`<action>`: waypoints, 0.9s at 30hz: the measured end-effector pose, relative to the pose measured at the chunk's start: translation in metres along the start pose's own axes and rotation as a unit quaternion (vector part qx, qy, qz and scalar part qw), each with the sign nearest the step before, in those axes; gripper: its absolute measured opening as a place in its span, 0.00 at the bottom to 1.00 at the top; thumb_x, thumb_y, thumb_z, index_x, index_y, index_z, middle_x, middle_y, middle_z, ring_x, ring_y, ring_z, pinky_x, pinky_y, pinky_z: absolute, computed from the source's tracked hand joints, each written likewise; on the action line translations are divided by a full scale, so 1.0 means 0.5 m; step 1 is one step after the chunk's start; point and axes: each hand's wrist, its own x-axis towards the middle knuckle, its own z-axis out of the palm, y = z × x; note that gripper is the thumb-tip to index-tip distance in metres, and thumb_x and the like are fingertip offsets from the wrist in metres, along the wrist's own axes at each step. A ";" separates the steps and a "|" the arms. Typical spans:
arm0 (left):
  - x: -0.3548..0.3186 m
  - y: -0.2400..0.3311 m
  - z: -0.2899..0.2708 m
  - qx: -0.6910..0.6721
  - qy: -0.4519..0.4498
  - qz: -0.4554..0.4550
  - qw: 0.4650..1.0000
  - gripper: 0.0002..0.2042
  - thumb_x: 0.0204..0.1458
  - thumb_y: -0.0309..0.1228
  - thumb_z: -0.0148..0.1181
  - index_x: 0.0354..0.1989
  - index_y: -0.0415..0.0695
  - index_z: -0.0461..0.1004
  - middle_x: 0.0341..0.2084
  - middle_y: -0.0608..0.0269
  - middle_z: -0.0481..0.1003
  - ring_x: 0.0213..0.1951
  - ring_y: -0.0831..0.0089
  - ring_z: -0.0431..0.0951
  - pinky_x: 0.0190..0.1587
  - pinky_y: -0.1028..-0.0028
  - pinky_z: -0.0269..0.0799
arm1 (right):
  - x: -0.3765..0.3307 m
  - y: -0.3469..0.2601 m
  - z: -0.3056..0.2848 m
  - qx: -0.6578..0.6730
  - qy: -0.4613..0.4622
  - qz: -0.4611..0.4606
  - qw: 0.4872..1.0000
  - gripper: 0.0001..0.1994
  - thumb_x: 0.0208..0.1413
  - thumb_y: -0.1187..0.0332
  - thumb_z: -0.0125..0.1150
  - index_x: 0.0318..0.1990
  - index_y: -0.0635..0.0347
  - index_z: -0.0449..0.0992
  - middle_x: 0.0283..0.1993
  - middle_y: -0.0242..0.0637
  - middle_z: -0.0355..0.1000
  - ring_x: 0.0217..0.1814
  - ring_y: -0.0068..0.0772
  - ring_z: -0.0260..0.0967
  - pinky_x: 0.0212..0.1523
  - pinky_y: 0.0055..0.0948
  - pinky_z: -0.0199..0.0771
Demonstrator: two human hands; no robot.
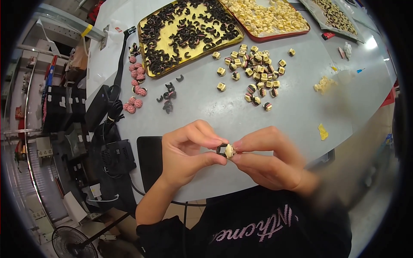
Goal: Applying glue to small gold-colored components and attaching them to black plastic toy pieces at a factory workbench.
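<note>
- Black piece [221, 149] and cream piece [229, 151]: on wearer's side of tray [194, 55], apparently touching, paired left-to-right; own long axes unclear.
- Left hand [187, 150]: pinching black piece, nearer it.
- Right hand [271, 158]: pinching cream piece from right.
- Cubes [260, 69]: loose, right of tray's near corner.

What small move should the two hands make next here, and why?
Probably press the black curved piece and the cream piece gently together: the left hand pinches the black one, the right hand the cream one, and the two meet or nearly meet. The cluster of cream-and-dark pieces beyond seems to show similar parts joined.
</note>
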 end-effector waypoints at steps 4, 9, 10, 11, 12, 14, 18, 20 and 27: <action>0.000 0.003 0.004 0.029 0.002 0.017 0.999 0.13 0.32 0.12 0.66 0.28 0.37 0.74 0.28 0.55 0.74 0.32 0.72 0.74 0.37 0.75 0.71 | -0.002 -0.002 0.002 0.019 0.002 0.033 0.999 0.15 0.31 0.83 0.61 0.34 0.69 0.76 0.35 0.42 0.70 0.31 0.33 0.71 0.29 0.23 0.73; -0.001 0.001 -0.006 0.085 0.005 0.069 0.994 0.14 0.31 0.14 0.67 0.30 0.37 0.75 0.31 0.52 0.75 0.32 0.71 0.74 0.36 0.76 0.71 | -0.002 0.003 0.010 0.012 0.000 0.025 1.000 0.15 0.32 0.84 0.61 0.34 0.68 0.76 0.36 0.42 0.71 0.31 0.32 0.71 0.30 0.23 0.73; -0.001 0.002 -0.007 0.085 0.005 0.069 0.994 0.14 0.31 0.14 0.67 0.30 0.37 0.75 0.31 0.52 0.75 0.32 0.71 0.74 0.36 0.76 0.71 | -0.002 0.004 0.011 0.006 -0.001 0.019 1.000 0.15 0.32 0.84 0.61 0.34 0.68 0.76 0.36 0.42 0.71 0.31 0.32 0.71 0.30 0.23 0.74; 0.000 0.003 -0.006 0.121 0.003 0.085 0.989 0.15 0.32 0.14 0.67 0.32 0.37 0.75 0.32 0.52 0.76 0.33 0.71 0.74 0.36 0.76 0.71 | -0.002 0.004 0.011 0.007 -0.001 0.019 1.000 0.15 0.32 0.84 0.61 0.34 0.68 0.76 0.36 0.42 0.71 0.31 0.32 0.71 0.30 0.23 0.74; -0.001 0.005 -0.005 0.157 0.000 0.100 0.983 0.16 0.32 0.15 0.67 0.34 0.36 0.75 0.34 0.51 0.76 0.34 0.70 0.74 0.36 0.76 0.71 | -0.002 0.002 0.010 0.003 0.002 0.024 1.000 0.15 0.32 0.84 0.61 0.34 0.68 0.76 0.36 0.42 0.71 0.31 0.32 0.71 0.30 0.23 0.74; -0.001 0.009 -0.001 0.191 -0.003 0.115 0.975 0.17 0.32 0.16 0.67 0.35 0.36 0.75 0.35 0.51 0.76 0.34 0.70 0.75 0.36 0.76 0.71 | -0.003 -0.002 0.009 -0.003 0.007 0.035 0.999 0.15 0.32 0.84 0.61 0.34 0.67 0.76 0.36 0.42 0.71 0.32 0.32 0.72 0.30 0.23 0.74; -0.002 0.013 0.018 0.235 0.010 0.115 0.965 0.20 0.33 0.17 0.68 0.40 0.36 0.75 0.37 0.51 0.76 0.36 0.68 0.75 0.37 0.76 0.71 | -0.009 -0.002 0.008 0.016 0.022 0.053 0.998 0.15 0.33 0.84 0.61 0.34 0.67 0.76 0.37 0.42 0.71 0.33 0.32 0.73 0.30 0.23 0.75; -0.002 0.012 0.024 0.239 0.016 0.104 0.965 0.20 0.33 0.19 0.68 0.40 0.36 0.74 0.37 0.51 0.76 0.36 0.68 0.75 0.37 0.76 0.71 | -0.013 -0.002 0.009 0.018 0.023 0.050 0.998 0.15 0.33 0.84 0.61 0.34 0.67 0.76 0.37 0.42 0.71 0.33 0.32 0.73 0.30 0.23 0.75; -0.002 0.013 0.028 0.202 0.026 0.098 0.974 0.15 0.40 0.20 0.64 0.39 0.32 0.73 0.34 0.50 0.75 0.37 0.67 0.75 0.39 0.75 0.71 | -0.010 -0.005 0.003 0.012 0.011 0.024 1.000 0.15 0.34 0.85 0.61 0.34 0.65 0.75 0.38 0.43 0.71 0.33 0.33 0.73 0.30 0.24 0.75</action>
